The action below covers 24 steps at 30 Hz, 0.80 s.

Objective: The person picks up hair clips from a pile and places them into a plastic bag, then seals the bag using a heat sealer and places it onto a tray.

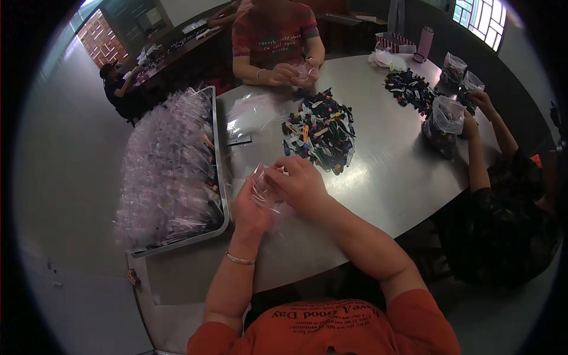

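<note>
Close to the table's near edge, my left hand (250, 206) is closed on a small clear plastic bag (264, 188). My right hand (303, 184) pinches the same bag from the other side, its fingers bent over the upper part. Whether anything is inside the bag is hard to see. Just beyond my hands lies a heap of small clips (320, 131), mostly black with white, orange and green ones among them. A stack of flat clear bags (254, 113) rests left of the heap, with a small dark flat piece (239, 140) in front of it.
A grey tray (221, 177) piled with filled clear bags (168, 168) stands at my left. Across the metal table (378, 171), a person (275, 44) handles another bag. On the right, another person's hands hold a filled bag (445, 125) near a second heap (409, 90) and a pink bottle (424, 42).
</note>
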### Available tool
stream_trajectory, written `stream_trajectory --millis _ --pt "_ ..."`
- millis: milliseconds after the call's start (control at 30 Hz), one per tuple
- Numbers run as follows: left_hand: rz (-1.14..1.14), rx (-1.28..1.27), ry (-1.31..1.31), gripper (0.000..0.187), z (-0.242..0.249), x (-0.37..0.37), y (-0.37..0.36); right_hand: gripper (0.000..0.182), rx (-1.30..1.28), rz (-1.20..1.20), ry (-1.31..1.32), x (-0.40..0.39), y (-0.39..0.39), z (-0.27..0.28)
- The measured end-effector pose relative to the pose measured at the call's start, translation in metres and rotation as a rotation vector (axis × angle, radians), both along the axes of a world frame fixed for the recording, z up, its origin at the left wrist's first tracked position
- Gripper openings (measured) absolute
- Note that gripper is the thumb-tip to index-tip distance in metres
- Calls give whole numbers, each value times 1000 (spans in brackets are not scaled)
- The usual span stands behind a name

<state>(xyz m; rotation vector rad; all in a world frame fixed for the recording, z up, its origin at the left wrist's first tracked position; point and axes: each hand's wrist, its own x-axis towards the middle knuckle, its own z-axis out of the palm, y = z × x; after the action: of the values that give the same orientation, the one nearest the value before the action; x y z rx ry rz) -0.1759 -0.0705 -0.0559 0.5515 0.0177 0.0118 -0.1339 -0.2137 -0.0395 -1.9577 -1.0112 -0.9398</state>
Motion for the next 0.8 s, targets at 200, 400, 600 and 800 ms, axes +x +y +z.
stream_trajectory --millis 200,400,600,800 --pt "-115 -67 -11 37 10 -7 -1 31 -11 70 -2 1 1 -3" --pt "-64 -148 69 34 1 -3 3 30 -31 92 -13 -3 5 -4" --pt "36 45 78 33 9 -6 -1 31 -43 69 -64 -1 6 -2" --pt "26 10 100 35 3 -7 -9 25 -53 38 -25 -4 5 -4"
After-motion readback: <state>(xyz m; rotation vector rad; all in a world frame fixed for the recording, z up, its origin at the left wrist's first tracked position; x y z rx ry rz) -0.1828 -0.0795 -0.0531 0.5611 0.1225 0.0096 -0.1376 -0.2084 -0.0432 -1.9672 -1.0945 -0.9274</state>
